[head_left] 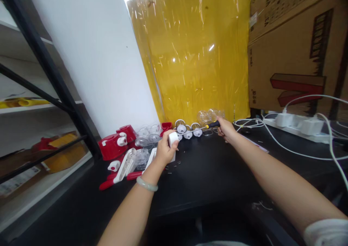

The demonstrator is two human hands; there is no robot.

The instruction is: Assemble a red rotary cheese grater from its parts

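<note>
My left hand [164,151] is closed around a small white plastic part [173,138], held just above the black table [206,173]. My right hand [226,129] grips a screwdriver [210,124] by its yellow-and-black handle; the thin metal shaft points left toward the white part. A pale bangle sits on my left wrist. Red and white plastic parts [115,146] and clear cups [148,137] lie just left of my left hand.
Small white and clear parts [187,129] stand in a row at the back by a yellow plastic sheet [190,50]. A white power strip [296,126] with cables lies at right under a cardboard box [296,46]. A black shelf frame [51,79] stands at left.
</note>
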